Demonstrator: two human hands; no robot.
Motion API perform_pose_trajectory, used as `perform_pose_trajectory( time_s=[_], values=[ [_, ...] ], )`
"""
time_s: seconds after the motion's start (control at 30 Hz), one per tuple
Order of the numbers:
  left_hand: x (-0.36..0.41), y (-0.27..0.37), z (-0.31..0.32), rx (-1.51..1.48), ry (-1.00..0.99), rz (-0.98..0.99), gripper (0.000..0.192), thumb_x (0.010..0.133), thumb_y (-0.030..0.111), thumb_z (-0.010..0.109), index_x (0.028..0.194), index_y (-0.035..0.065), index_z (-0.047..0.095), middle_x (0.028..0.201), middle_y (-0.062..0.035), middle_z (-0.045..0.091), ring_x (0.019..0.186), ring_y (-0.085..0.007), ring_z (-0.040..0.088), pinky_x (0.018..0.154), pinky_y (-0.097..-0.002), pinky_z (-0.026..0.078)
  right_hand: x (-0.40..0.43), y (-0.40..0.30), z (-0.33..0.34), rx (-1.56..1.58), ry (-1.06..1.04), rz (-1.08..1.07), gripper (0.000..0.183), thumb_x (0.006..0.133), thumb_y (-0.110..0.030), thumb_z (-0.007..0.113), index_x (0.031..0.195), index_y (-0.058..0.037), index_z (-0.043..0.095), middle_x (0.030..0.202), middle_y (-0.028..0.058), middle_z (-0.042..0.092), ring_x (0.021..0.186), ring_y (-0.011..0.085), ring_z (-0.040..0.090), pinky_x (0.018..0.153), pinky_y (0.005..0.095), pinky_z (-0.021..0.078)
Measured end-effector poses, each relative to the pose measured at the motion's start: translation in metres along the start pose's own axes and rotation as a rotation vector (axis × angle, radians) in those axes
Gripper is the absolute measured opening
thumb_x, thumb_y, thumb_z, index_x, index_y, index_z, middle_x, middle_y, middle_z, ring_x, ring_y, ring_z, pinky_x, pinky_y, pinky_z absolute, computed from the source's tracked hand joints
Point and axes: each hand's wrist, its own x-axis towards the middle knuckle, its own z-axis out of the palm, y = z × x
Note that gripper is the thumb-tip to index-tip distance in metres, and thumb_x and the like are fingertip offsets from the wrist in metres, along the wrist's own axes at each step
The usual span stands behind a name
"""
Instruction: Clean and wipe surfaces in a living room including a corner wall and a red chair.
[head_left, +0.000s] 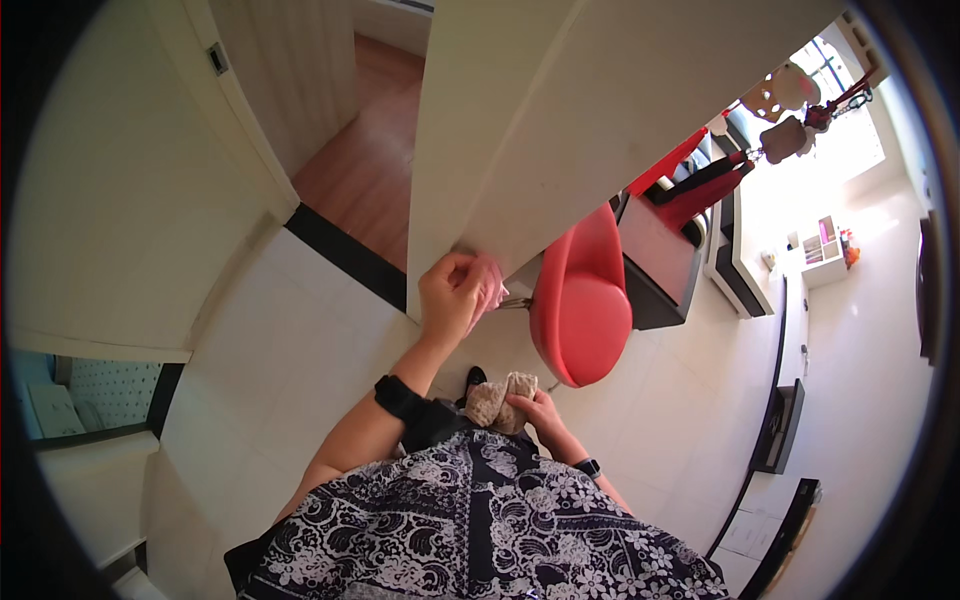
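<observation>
My left hand (448, 292) reaches forward with its fingers curled around a pink cloth (491, 289). The cloth lies against the lower part of a cream wall panel (517, 165), close to its edge; whether it touches cannot be told for sure. Nearer my body, my right hand (546, 420) grips a bunched beige cloth (486, 403) with a mottled texture. Most of the right fingers are hidden behind that bundle.
A red bar-type chair (589, 315) stands just right of the panel, beside a dark-sided cabinet (660, 270). Keychains and small ornaments (784, 139) hang at upper right. On the left are a cream door (142, 172) and a doorway onto a wooden floor (360, 142).
</observation>
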Motion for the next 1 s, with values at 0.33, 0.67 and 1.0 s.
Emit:
perform_pose_trajectory(
  time_s=[0.33,0.67,1.0],
  values=[
    [0.008,0.026,0.017,-0.023,-0.022,0.127,0.011,0.086,0.006,0.068,0.085,-0.002,0.061,0.062,0.0013,0.059,0.05,-0.0007,0.049,0.044,-0.016,0.035,-0.001,0.005,-0.001,0.065,0.012,-0.012,0.03,0.085,-0.014,0.067,0.11,0.0004,0.061,0.102,0.0049,0.065,0.091,0.0134,0.062,0.082,0.0273,0.0492],
    [0.014,0.039,0.031,0.0,-0.059,0.176,0.011,0.086,0.007,0.067,0.083,-0.0014,0.06,0.062,0.0006,0.059,0.049,-0.0004,0.049,0.042,-0.0164,0.034,0.003,0.002,0.003,-0.015,0.009,-0.062,0.028,0.086,-0.014,0.066,0.109,0.0002,0.061,0.102,0.0065,0.066,0.092,0.0145,0.062,0.084,0.028,0.049],
    [0.032,0.078,0.046,0.133,-0.064,0.456,0.012,0.087,0.008,0.067,0.085,-0.0014,0.06,0.064,0.001,0.059,0.054,-0.0017,0.052,0.046,-0.0172,0.039,0.001,0.005,-0.001,-0.022,-0.017,-0.066,0.03,0.085,-0.014,0.065,0.111,0.0001,0.059,0.102,0.0061,0.065,0.091,0.0145,0.062,0.084,0.0277,0.049]
  ],
)
